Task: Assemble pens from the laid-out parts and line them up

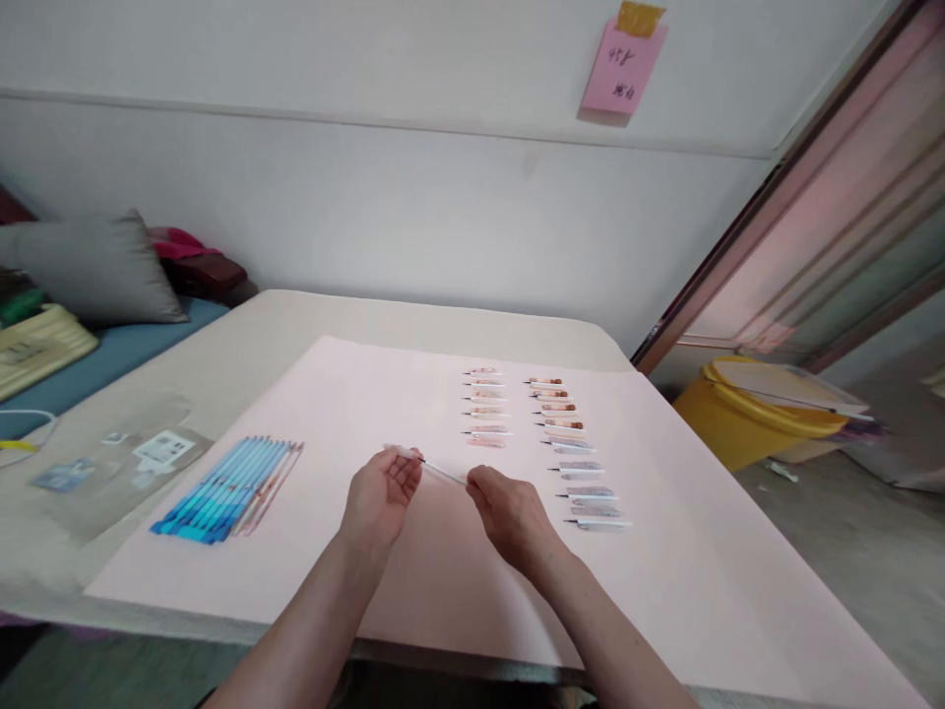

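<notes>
My left hand [382, 490] is palm up near the middle of the pink sheet, its fingers curled round a pale pen barrel [403, 451]. From the barrel's dark end a thin white pen refill [445, 474] runs across to my right hand [509, 505], which pinches its other end. Whether the refill is inside the barrel I cannot tell. Left of my hands lies a row of blue pens [225, 487], with a few pinkish pens [270, 487] beside them. Past my right hand are a column of pink pen parts [485, 409] and a column of brown and grey ones [559, 409].
The pink sheet [354, 394] covers much of the cream table [243, 345]. Clear plastic packaging [110, 483] lies at the left. A yellow bin [727, 414] stands on the floor to the right. Behind the table is a wall bearing a pink note [624, 69].
</notes>
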A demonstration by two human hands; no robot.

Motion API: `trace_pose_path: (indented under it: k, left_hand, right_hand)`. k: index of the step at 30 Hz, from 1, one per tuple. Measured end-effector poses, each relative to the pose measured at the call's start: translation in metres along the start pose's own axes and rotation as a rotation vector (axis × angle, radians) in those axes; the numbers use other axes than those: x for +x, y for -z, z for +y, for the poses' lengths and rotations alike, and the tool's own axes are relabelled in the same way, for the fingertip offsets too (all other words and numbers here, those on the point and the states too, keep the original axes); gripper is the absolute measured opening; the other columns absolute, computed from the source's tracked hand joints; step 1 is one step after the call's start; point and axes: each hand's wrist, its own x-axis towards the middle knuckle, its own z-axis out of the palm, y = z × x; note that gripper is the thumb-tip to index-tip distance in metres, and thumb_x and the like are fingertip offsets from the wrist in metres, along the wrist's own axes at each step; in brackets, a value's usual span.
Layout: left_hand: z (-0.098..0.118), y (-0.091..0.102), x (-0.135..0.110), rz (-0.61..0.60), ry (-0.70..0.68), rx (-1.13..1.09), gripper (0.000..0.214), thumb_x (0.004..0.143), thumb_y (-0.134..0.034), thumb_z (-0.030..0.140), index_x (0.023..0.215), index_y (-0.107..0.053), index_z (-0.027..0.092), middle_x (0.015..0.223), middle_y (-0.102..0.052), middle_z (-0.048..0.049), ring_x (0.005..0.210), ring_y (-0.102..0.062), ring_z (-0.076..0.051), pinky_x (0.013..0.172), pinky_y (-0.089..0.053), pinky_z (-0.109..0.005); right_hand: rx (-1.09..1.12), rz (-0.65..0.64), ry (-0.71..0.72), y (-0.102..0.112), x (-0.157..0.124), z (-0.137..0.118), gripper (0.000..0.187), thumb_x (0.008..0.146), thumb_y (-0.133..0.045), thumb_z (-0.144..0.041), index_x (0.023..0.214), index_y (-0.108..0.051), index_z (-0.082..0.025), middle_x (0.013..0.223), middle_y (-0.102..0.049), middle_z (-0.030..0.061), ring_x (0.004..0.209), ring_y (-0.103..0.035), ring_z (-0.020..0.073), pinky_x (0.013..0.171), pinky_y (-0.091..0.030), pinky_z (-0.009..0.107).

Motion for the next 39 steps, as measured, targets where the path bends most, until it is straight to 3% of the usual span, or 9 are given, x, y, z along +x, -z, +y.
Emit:
trace_pose_path:
  k: [4,8,12,21,27,33,36,39]
  left_hand:
    - [-0.008,-0.007,-0.014,-0.126,-0.095,0.138,0.011,0.073,-0.064,0.022,0.074,-0.055,0.015,0.077,-0.064,-0.0057,0.069,-0.061,-0.012,0.063,-0.049,-0.023]
    - [-0.024,-0.013,-0.027,-0.206,-0.011,0.215,0.015,0.074,-0.063,0.029,0.076,-0.054,0.017,0.082,-0.065,-0.0064,0.072,-0.062,-0.014,0.068,-0.048,-0.026]
    - [-0.033,-0.012,-0.031,-0.205,0.024,0.225,0.015,0.077,-0.060,0.030,0.078,-0.052,0.018,0.084,-0.066,-0.0065,0.075,-0.062,-0.015,0.072,-0.048,-0.029]
    - [-0.024,-0.014,-0.030,-0.254,-0.028,0.236,0.016,0.077,-0.061,0.031,0.081,-0.054,0.017,0.082,-0.065,-0.0064,0.075,-0.063,-0.015,0.073,-0.049,-0.030]
    - [-0.026,-0.011,-0.026,-0.219,0.013,0.179,0.010,0.075,-0.063,0.019,0.076,-0.054,0.016,0.076,-0.064,-0.0057,0.071,-0.063,-0.016,0.070,-0.052,-0.029]
    - [-0.027,-0.008,-0.016,-0.142,0.068,0.096,0.013,0.080,-0.052,0.006,0.070,-0.051,0.015,0.072,-0.062,-0.0083,0.068,-0.063,-0.015,0.068,-0.054,-0.030]
    - [-0.023,-0.008,-0.012,-0.078,0.078,0.067,0.016,0.081,-0.049,0.005,0.069,-0.050,0.014,0.073,-0.063,-0.0096,0.070,-0.064,-0.015,0.067,-0.055,-0.029]
    - [-0.016,-0.007,-0.009,-0.056,0.062,0.050,0.014,0.082,-0.049,0.005,0.071,-0.051,0.014,0.077,-0.063,-0.0112,0.072,-0.064,-0.016,0.067,-0.055,-0.029]
  right_hand:
    - [0.037,0.004,-0.022,-0.003,0.000,-0.003,0.013,0.090,-0.038,-0.019,0.081,-0.048,-0.020,0.072,-0.058,-0.0005,0.058,-0.049,0.0126,0.053,-0.025,0.023]
    - [0.128,0.020,-0.056,-0.009,0.000,-0.005,0.015,0.091,-0.036,-0.021,0.080,-0.046,-0.020,0.069,-0.056,-0.0007,0.055,-0.047,0.0122,0.051,-0.025,0.023]
    - [0.191,0.038,-0.064,-0.012,-0.001,-0.007,0.018,0.091,-0.035,-0.020,0.075,-0.042,-0.020,0.066,-0.053,-0.0013,0.054,-0.045,0.0119,0.051,-0.025,0.022]
    - [0.221,0.071,-0.058,-0.016,0.000,-0.011,0.018,0.091,-0.035,-0.019,0.077,-0.045,-0.020,0.067,-0.056,-0.0002,0.055,-0.048,0.0122,0.052,-0.027,0.021]
    - [0.264,0.055,-0.093,-0.018,0.000,-0.014,0.019,0.091,-0.037,-0.020,0.076,-0.048,-0.019,0.065,-0.057,0.0003,0.055,-0.049,0.0120,0.052,-0.030,0.021]
    - [0.413,0.033,-0.197,-0.014,0.007,-0.007,0.026,0.091,-0.038,-0.032,0.075,-0.054,-0.020,0.061,-0.058,-0.0013,0.053,-0.051,0.0112,0.052,-0.033,0.020]
    - [0.277,0.117,-0.272,-0.016,0.014,0.013,0.028,0.093,-0.032,-0.031,0.087,-0.057,-0.019,0.074,-0.062,0.0027,0.067,-0.057,0.0145,0.061,-0.039,0.023]
    - [0.006,0.135,-0.268,-0.027,0.021,0.036,0.025,0.088,-0.039,-0.018,0.109,-0.054,-0.016,0.109,-0.059,0.0112,0.101,-0.053,0.0204,0.082,-0.039,0.030]
